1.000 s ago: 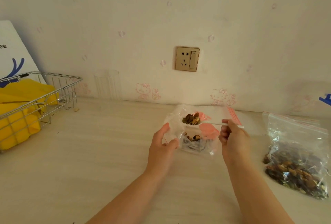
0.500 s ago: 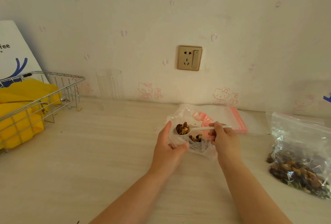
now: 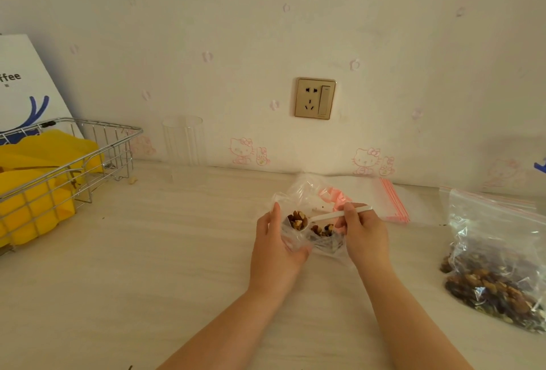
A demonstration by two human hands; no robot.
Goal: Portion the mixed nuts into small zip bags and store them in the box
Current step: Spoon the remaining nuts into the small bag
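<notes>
Mixed nuts [image 3: 297,219], brown and pale and heaped in the bowl of a white plastic spoon [image 3: 328,216], sit right at the mouth of a small clear zip bag [image 3: 322,241] near the middle of the pale wooden tabletop [image 3: 177,251]. The left hand [image 3: 276,247] grips the bag's left edge and holds the mouth open, thumb up along the rim; the right hand [image 3: 362,229] pinches the spoon's handle. A few nuts already lie at the bottom of this bag, so I judge the portion only partly filled, with sealing yet to come. To the right, a large clear zip bag [image 3: 496,260] holds a good heap of nuts, so much portioning looks left. Flat empty zip bags with red strips [image 3: 390,202] lie just beyond the hands. No storage box is plainly identifiable; a wire basket with yellow contents [image 3: 59,174] stands at far left.
</notes>
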